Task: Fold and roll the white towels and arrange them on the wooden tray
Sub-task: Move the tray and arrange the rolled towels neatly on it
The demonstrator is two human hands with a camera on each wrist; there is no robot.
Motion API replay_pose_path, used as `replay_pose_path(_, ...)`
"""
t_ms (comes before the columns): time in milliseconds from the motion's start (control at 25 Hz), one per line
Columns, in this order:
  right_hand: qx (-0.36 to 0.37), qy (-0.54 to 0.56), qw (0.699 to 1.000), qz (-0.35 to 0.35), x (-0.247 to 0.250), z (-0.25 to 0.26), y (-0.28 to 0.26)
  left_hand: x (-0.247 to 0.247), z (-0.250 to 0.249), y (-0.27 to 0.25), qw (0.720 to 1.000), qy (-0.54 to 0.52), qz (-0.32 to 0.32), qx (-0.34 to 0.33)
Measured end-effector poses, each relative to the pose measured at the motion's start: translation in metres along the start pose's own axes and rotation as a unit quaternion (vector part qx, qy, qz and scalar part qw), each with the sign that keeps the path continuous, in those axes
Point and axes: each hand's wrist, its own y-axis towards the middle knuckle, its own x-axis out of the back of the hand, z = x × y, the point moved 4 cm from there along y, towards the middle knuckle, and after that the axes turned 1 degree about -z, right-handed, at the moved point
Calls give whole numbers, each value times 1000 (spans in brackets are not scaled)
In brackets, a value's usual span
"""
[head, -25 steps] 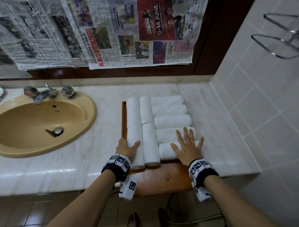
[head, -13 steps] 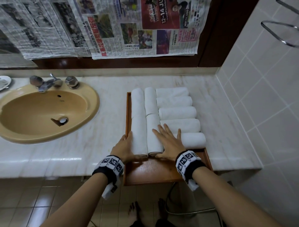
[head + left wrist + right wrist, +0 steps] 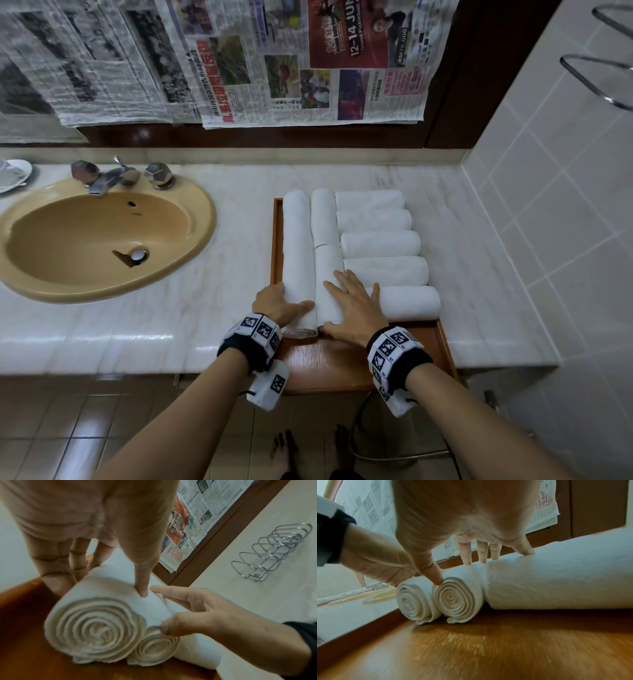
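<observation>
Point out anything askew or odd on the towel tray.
The wooden tray overhangs the counter's front edge. The rolled towels lie neat and tight; the hands are on the two near lengthwise rolls.

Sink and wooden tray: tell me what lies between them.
Only bare marble countertop lies between the sink and the wooden tray; the head view shows it.

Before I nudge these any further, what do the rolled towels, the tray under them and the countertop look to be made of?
Rolled towels: soft white terry-like cloth, with a nubby surface and layered spiral ends. Tray: wood or wood veneer with a smooth satin finish, showing orange-brown streaky grain and a raised rim. Countertop: pale polished stone, likely marble or an imitation, judging by its faint veining and glossy reflections.
</observation>
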Motion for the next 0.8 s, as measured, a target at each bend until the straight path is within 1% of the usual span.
replay_pose_path(160,3,11,1000,-5,0,-2,0,-3,-1,5,998,-34,5,49)
replay_pose_path(400,2,41,999,-26,1,-5,-1,-3,6,16,995,-76,39,57)
replay_pose_path(520,-4,68,996,-49,5,-4,4,-4,7,16,994,-67,59,59)
replay_pose_path(560,-13,70,996,-57,7,-4,8,-3,4,15,995,-53,58,53)
replay_pose_path(640,-46,43,996,-56,12,-6,21,2,-7,17,999,-21,21,28)
replay_pose_path(720,-65,-5,997,-35,16,-7,37,1,-22,22,999,-24,-16,-15)
replay_pose_path(800,-57,-35,998,0,13,-8,48,-9,-39,24,998,-37,-19,-50)
